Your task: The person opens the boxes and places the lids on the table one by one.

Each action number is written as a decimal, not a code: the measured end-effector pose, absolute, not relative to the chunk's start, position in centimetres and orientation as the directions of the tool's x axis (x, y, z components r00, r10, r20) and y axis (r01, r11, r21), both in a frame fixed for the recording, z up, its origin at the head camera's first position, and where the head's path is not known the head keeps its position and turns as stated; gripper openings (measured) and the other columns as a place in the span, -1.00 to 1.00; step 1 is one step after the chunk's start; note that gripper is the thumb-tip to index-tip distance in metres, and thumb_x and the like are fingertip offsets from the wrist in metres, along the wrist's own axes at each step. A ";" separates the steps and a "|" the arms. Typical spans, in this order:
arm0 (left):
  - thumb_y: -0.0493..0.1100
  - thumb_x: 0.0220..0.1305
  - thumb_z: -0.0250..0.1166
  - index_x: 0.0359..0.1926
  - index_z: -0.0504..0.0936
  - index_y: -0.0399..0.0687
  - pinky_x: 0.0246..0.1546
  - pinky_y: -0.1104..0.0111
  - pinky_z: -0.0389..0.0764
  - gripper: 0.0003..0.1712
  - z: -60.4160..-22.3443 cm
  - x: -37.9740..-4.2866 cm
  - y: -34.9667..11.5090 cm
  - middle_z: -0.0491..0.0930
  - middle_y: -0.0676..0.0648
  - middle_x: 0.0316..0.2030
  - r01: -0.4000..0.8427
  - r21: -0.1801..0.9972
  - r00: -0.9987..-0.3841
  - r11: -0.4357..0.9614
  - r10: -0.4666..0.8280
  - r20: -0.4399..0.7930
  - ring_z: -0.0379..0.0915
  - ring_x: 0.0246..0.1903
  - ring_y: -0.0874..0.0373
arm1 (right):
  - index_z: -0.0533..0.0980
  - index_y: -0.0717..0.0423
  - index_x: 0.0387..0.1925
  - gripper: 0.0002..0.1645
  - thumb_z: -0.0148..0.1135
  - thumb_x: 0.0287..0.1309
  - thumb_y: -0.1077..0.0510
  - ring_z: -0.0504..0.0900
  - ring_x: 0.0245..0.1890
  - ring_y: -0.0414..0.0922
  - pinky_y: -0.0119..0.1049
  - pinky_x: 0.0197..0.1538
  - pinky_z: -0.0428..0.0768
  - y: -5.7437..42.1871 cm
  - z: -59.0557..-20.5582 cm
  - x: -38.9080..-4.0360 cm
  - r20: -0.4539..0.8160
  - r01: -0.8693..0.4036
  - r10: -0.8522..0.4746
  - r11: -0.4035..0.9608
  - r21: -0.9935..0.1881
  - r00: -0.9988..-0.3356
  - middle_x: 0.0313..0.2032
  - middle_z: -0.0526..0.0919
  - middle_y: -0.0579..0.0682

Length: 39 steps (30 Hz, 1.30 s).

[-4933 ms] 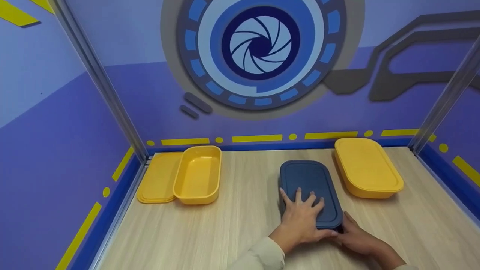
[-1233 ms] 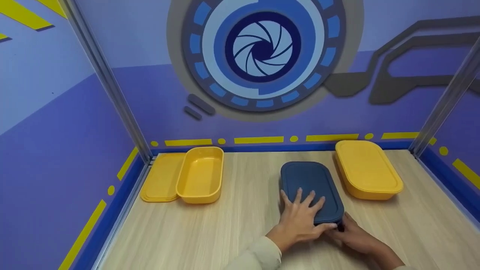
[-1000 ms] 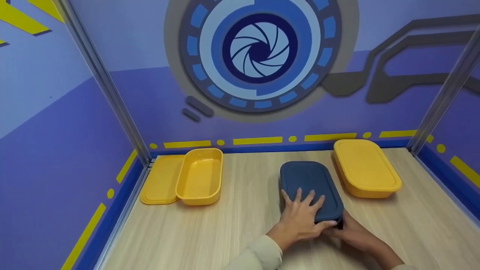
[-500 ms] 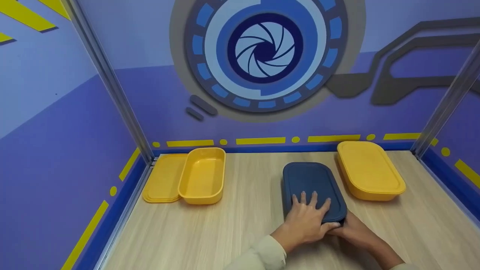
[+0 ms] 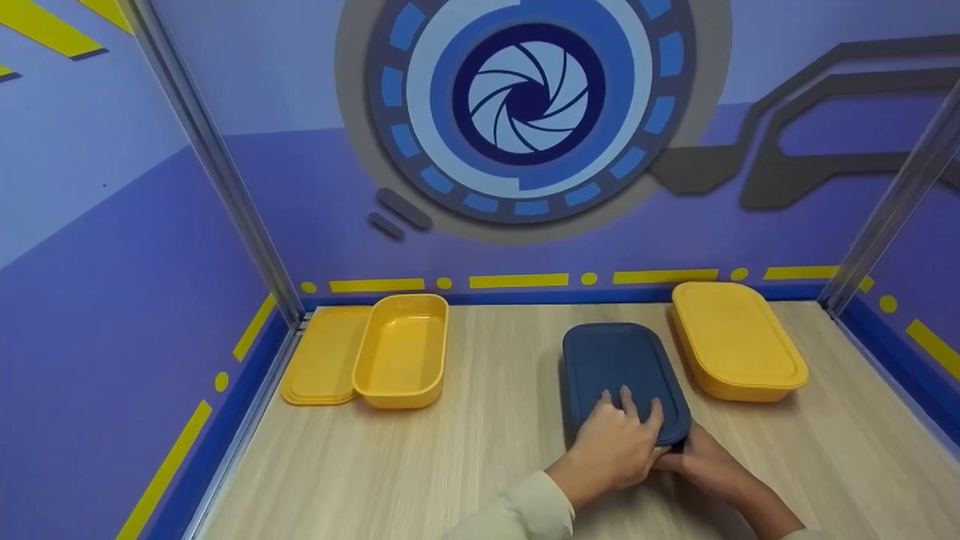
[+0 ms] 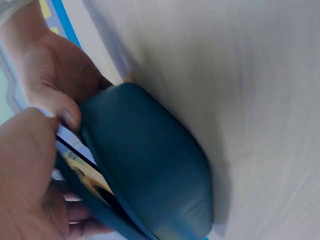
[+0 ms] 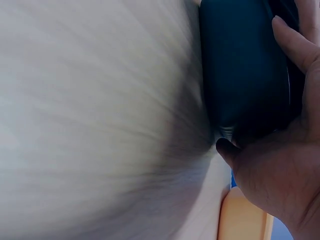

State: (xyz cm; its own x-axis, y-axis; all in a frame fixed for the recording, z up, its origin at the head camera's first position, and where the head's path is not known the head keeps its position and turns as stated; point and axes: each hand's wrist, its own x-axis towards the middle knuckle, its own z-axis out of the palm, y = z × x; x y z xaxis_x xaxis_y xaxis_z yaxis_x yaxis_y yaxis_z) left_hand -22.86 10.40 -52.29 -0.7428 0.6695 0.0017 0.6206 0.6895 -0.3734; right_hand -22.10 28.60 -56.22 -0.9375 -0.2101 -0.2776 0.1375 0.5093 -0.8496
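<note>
A dark blue lunch box [image 6: 150,145] stands right of the middle on the table, its lid [image 5: 619,352] on top. My left hand [image 5: 619,442] lies over the lid's near end, fingers bent on top and thumb tucked at the front edge. In the left wrist view a gap shows between box and lid [image 6: 90,197], with tan and dark shapes visible through it. My right hand [image 5: 709,461] grips the box's near right corner. The right wrist view has this right hand [image 7: 280,170] around the end of the box, with a thumb along its rim.
An uncovered yellow box [image 5: 401,360] stands at the back left, beside a flat yellow lid [image 5: 322,356]. A lidded yellow box [image 5: 739,337] sits just right of the blue one. Printed purple walls [image 5: 315,210] enclose the wooden table [image 5: 360,472].
My left hand's spread fingers have drawn in toward the lid's near edge and bent, and the thumb has tucked in at the front. My right hand keeps its place at the corner.
</note>
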 end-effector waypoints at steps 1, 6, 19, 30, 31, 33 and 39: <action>0.38 0.66 -0.20 0.67 0.19 0.24 0.39 0.25 0.59 -0.25 -52.3 -22.7 10.4 0.51 -0.15 0.48 0.617 -0.391 -0.742 0.683 0.671 0.002 0.64 0.32 0.07 | -0.26 0.16 0.73 0.50 0.57 0.15 -0.15 0.10 0.67 0.21 0.34 0.67 0.05 28.5 -56.3 -22.1 -0.277 0.138 -0.208 0.510 -0.849 -0.938 0.72 -0.09 0.28; 0.33 0.60 0.04 0.68 0.17 0.22 0.28 0.26 0.67 -0.21 -52.3 -21.9 10.4 0.49 -0.17 0.49 0.577 -0.411 -0.778 0.706 0.628 -0.012 0.65 0.30 0.03 | -0.28 0.16 0.73 0.54 0.59 0.12 -0.18 0.04 0.70 0.25 0.37 0.67 0.02 28.3 -56.4 -22.1 -0.279 0.142 -0.201 0.514 -0.846 -0.939 0.72 -0.11 0.29; 0.17 0.13 0.65 0.60 0.22 -0.10 -0.21 0.40 0.78 0.18 -51.5 -21.6 7.2 0.61 -0.12 0.38 0.402 -0.090 -0.821 0.911 0.403 0.405 0.76 0.05 0.14 | -0.72 -0.12 0.64 0.71 0.50 0.18 -0.35 -0.17 0.69 0.41 0.49 0.63 -0.14 28.3 -56.1 -22.3 -0.353 0.191 -0.148 0.621 -0.760 -0.924 0.70 -0.52 0.35; -0.44 0.07 0.59 0.39 0.31 -0.29 -0.04 0.18 0.81 -0.09 -50.9 -23.3 2.9 0.61 -0.27 0.18 0.273 0.417 -0.904 0.867 0.083 0.418 0.76 0.03 -0.08 | -0.74 -0.18 0.63 0.72 0.50 0.16 -0.39 -0.17 0.68 0.45 0.50 0.61 -0.14 28.3 -55.8 -22.5 -0.371 0.207 -0.138 0.632 -0.747 -0.918 0.69 -0.50 0.36; -0.48 0.10 0.54 0.38 0.31 -0.30 -0.04 0.16 0.81 -0.13 -51.0 -23.5 2.6 0.62 -0.29 0.18 0.257 0.449 -0.911 0.856 0.060 0.407 0.77 0.03 -0.11 | -0.74 -0.19 0.63 0.72 0.50 0.17 -0.39 -0.16 0.67 0.45 0.50 0.61 -0.13 28.4 -55.8 -22.4 -0.371 0.206 -0.138 0.634 -0.745 -0.918 0.69 -0.50 0.36; -0.51 0.10 0.51 0.38 0.29 -0.31 -0.01 0.11 0.80 -0.13 -51.1 -23.8 2.0 0.61 -0.32 0.19 0.224 0.501 -0.926 0.836 0.022 0.377 0.76 0.06 -0.16 | -0.74 -0.18 0.63 0.71 0.49 0.17 -0.39 -0.15 0.67 0.45 0.51 0.61 -0.11 28.5 -55.8 -22.4 -0.369 0.203 -0.137 0.639 -0.742 -0.919 0.69 -0.50 0.37; -0.52 0.09 0.54 0.60 0.08 -0.27 0.05 0.05 0.78 0.16 -51.9 -24.6 0.3 0.43 -0.37 0.38 0.141 0.571 -0.950 0.808 -0.052 0.307 0.69 0.16 -0.19 | -0.72 -0.15 0.64 0.70 0.50 0.18 -0.36 -0.18 0.68 0.44 0.51 0.61 -0.12 28.7 -56.0 -22.2 -0.350 0.183 -0.149 0.634 -0.752 -0.925 0.69 -0.50 0.36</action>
State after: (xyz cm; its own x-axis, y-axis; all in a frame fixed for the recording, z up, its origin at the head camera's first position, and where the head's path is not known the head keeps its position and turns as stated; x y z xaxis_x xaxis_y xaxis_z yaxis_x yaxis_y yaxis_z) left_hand -24.60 0.34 -51.91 -0.9502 -0.0515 0.3074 0.1410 0.8085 0.5714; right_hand -22.21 28.70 -55.99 -0.9246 -0.1494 -0.3504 0.1825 0.6338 -0.7517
